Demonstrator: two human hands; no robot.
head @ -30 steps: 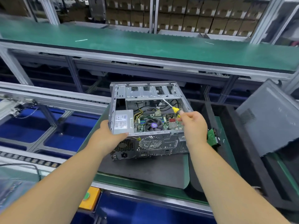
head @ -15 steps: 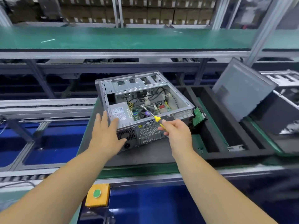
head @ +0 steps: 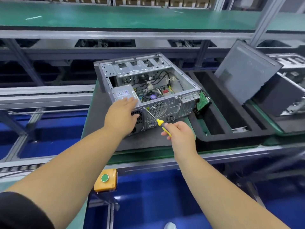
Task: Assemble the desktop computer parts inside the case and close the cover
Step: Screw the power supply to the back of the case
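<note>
An open grey computer case [head: 171,106] lies on its side on a dark mat [head: 99,123], its rear panel facing me. Inside show the power supply [head: 123,92], cables and the CPU fan [head: 152,96]. My left hand [head: 121,116] rests with straight fingers on the case's near top edge by the power supply. My right hand [head: 179,132] grips a yellow-handled screwdriver [head: 152,117], whose tip touches the rear panel's upper edge. The grey side cover [head: 244,71] leans upright to the right.
A black foam tray [head: 219,113] with long slots sits right of the case, a green circuit board [head: 203,100] between them. Another chassis [head: 290,90] stands at the far right. A yellow box with a green button [head: 105,180] hangs below the bench edge.
The case has turned so its rear panel faces me more squarely. My right hand pulled the screwdriver out of the interior and set its tip on the rear panel's top edge.
</note>
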